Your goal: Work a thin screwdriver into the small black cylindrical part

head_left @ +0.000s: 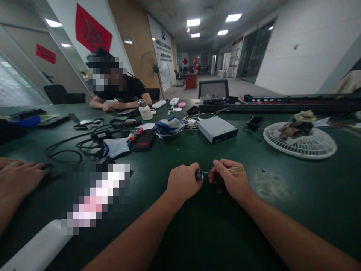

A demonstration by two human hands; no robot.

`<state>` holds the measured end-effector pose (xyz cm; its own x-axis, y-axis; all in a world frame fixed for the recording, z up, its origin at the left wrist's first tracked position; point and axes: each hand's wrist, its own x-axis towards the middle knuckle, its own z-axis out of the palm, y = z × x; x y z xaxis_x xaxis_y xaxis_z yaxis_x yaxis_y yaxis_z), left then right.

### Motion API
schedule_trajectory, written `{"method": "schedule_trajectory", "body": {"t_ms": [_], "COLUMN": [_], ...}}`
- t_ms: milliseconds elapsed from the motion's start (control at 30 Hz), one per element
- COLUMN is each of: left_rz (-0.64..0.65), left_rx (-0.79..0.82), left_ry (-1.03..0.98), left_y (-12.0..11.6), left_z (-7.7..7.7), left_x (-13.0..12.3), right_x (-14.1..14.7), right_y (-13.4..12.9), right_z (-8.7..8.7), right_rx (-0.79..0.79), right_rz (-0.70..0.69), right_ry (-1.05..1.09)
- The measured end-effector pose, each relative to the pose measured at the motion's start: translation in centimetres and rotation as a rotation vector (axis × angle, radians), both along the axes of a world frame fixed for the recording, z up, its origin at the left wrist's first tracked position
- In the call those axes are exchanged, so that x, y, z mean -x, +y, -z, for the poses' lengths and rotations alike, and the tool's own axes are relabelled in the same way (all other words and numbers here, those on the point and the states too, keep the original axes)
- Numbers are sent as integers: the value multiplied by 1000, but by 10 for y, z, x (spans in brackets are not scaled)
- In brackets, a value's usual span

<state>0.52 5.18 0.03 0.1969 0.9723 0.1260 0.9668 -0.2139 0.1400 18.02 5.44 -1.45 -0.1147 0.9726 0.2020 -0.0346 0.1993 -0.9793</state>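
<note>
My left hand [182, 181] is closed around a small dark cylindrical part [199, 174], whose round end faces right; most of it is hidden by my fingers. In my right hand [229, 180] lies a screwdriver [236, 170] with a yellowish, see-through handle. Its thin metal shaft points left to the dark part's end; whether the tip touches it is too small to tell. Both hands are just above the green table [180, 233], close together. Beyond them sits a grey optical drive [217, 128].
A white fan grille [300, 139] with a motor stands at the right. Cables [81, 143], gloves [169, 125] and a white bottle [145, 111] lie or stand left of centre. Another person's hand [19, 177] rests at far left; a person [121, 86] sits across the table.
</note>
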Motion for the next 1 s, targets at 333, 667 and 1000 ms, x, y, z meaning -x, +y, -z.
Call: {"method": "schedule_trajectory", "body": {"t_ms": [333,667,1000], "left_rz": [-119,-125,-127], "left_rx": [7,5,39], "left_ry": [-61,-47,-27], "left_y": [1,2,3], "left_z": [2,3,2], "left_x": [0,1,1], "right_x": [-2,-1,3], "right_y": [-7,3,-4], "right_z": [4,5,-1], "right_rx": [55,-116,-319], "right_rz": [-10,-44,-94], "right_ry": [82,-301,-613]}}
